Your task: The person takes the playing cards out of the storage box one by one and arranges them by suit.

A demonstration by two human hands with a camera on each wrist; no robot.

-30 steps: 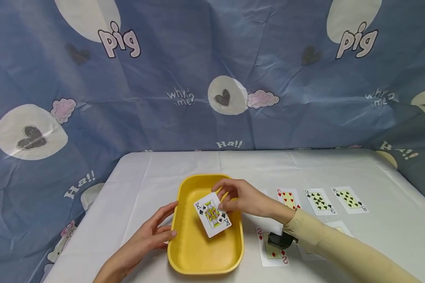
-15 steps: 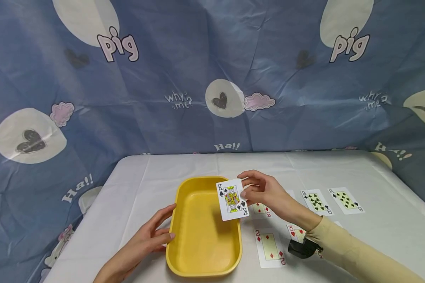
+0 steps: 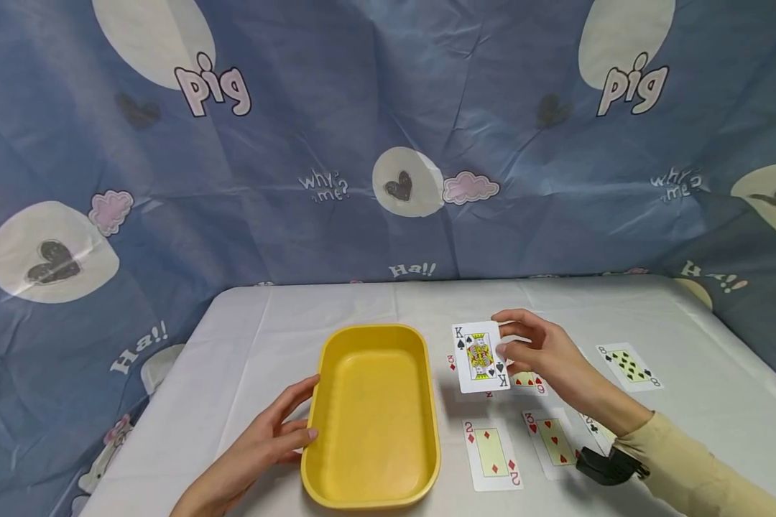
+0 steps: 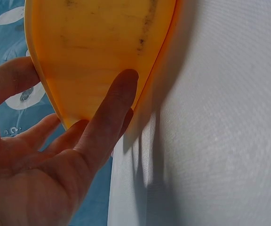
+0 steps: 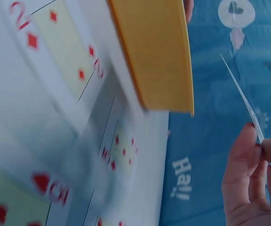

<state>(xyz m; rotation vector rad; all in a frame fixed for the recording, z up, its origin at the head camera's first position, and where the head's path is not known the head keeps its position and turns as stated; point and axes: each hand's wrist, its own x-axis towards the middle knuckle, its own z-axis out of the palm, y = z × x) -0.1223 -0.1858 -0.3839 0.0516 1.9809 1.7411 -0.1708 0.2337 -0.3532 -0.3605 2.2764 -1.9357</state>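
My right hand (image 3: 550, 352) pinches the king of spades playing card (image 3: 481, 357) by its right edge, thumb on the face side. The card hangs face toward me over the cards right of the yellow tray (image 3: 371, 424); the right wrist view shows this card (image 5: 241, 94) edge-on. On the tray's left side lies my left hand (image 3: 265, 438), its fingers spread against the outer wall and rim. In the left wrist view the thumb (image 4: 112, 113) presses flat along that wall. Behind the king, a diamonds card (image 3: 451, 362) and the six of hearts (image 3: 527, 383) are partly hidden.
The two of diamonds (image 3: 493, 456) and the three of hearts (image 3: 554, 441) lie face up in the near row, with a clubs card (image 3: 596, 431) partly under the right forearm. Farther right lies the eight of spades (image 3: 630, 366). A patterned blue cloth (image 3: 336, 237) hangs behind the table.
My right hand has carried the king of spades from over the tray rightward past its rim, above the laid-out cards. My left hand has stayed at the tray's left side.
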